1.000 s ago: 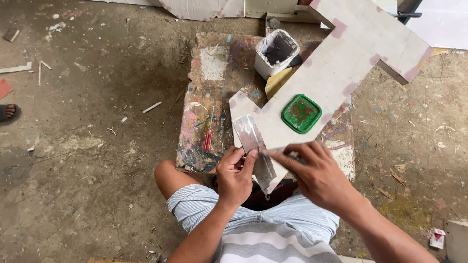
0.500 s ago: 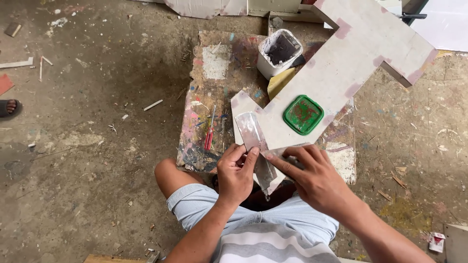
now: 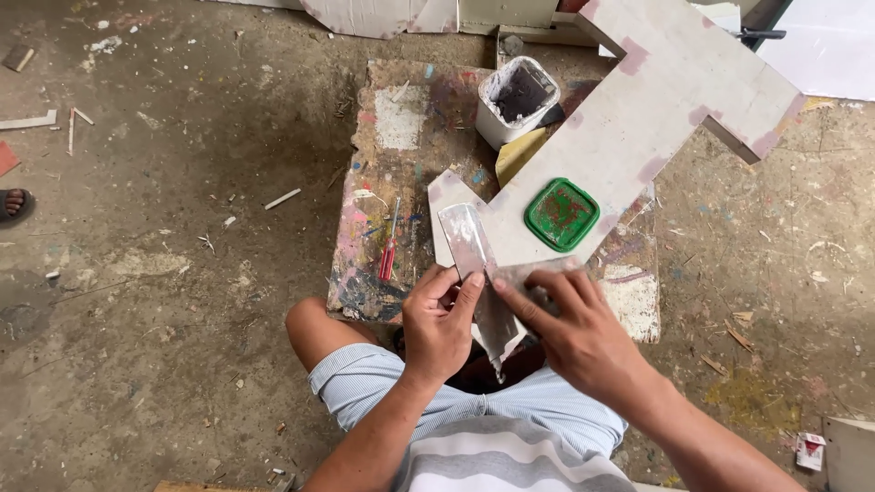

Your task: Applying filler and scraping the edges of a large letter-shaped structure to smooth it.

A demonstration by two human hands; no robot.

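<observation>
From the head view, you sit on the dirt floor (image 3: 164,301) with your knees against a low paint-spattered board (image 3: 392,182); across it lies a long pale panel (image 3: 638,118) with pink patches and a notched edge, running from the far right corner down toward your lap; its near end reaches your hands. Your left hand (image 3: 439,323) has thumb and fingers pinched together on the edge of a grey putty knife blade (image 3: 469,246), which rests on the panel's near end and points away from you; your right hand (image 3: 574,333) lies just beside it, fingers spread flat and pressing on the panel next to the blade, clamped on nothing that you can see. On the panel, just beyond your right hand, sits a green square lid (image 3: 561,214); further off a white tub (image 3: 516,100) with dark paste inside stands on the board, touching the panel's edge, with a yellow scraper (image 3: 518,155) tucked between the two. A small red screwdriver (image 3: 390,251) lies on the board to the left of the blade, near but apart from it. The board's left edge is ragged and drops to open floor strewn with wood chips; a sandalled foot (image 3: 13,205) shows at the far left edge, well apart; more pale sheets (image 3: 401,14) close off the far side.
</observation>
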